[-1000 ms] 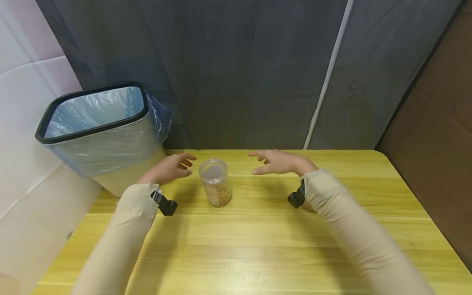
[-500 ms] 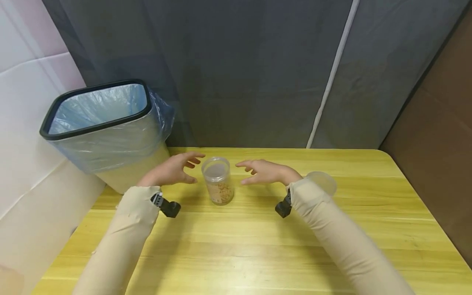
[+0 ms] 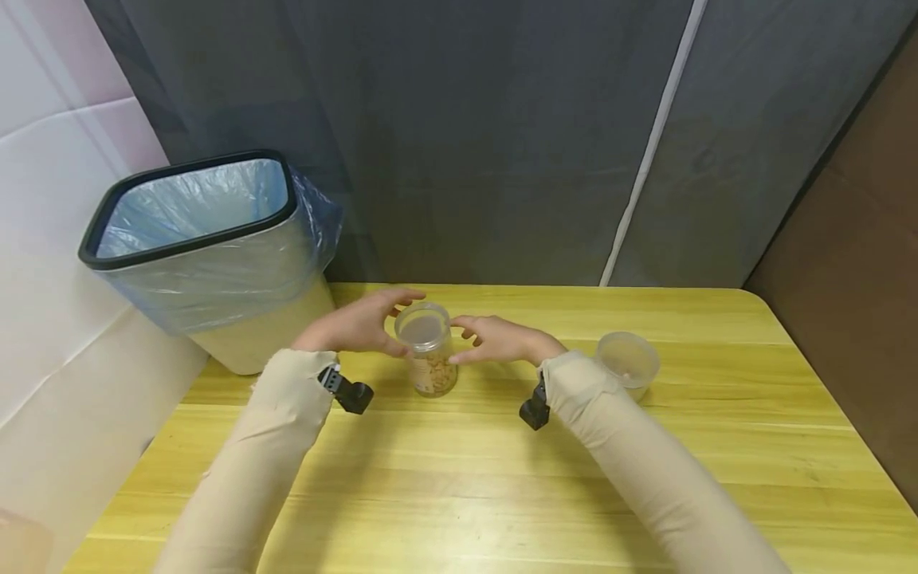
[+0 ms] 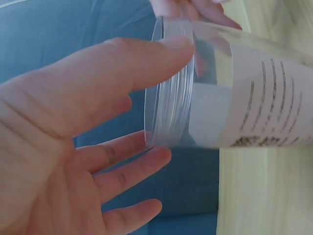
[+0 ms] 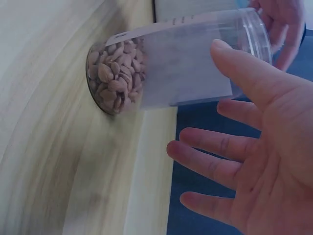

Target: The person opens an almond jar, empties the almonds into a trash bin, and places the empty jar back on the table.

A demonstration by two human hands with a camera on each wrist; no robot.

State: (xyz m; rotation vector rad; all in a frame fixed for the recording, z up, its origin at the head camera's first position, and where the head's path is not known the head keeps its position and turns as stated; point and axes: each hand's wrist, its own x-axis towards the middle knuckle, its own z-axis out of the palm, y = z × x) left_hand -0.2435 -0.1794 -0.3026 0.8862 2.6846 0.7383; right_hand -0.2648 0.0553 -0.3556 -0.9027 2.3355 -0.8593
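Note:
A clear plastic jar (image 3: 425, 351) stands upright on the table, with brown nuts (image 5: 117, 76) at its bottom and a printed label (image 4: 269, 98) on its side. Its top is at the level of both hands. My left hand (image 3: 362, 323) is at the jar's left, fingers extended. In the left wrist view its thumb overlaps the threaded neck and two fingertips lie right at the rim. From the other side my right hand (image 3: 498, 339) reaches to the jar, its thumb tip overlapping the wall in the right wrist view and its other fingers spread, nearly straight.
Another clear round container (image 3: 627, 363) stands at the right, partly behind the right sleeve (image 3: 610, 406). At the left back is a bin (image 3: 244, 331) with a black rim and a blue bag liner. A grey curtain (image 3: 459, 143) hangs behind the wooden table (image 3: 459, 494).
Both hands have moved inward to the jar, the left rightward and the right leftward. The container at the right has come out from behind the right forearm. The jar stays standing on the table.

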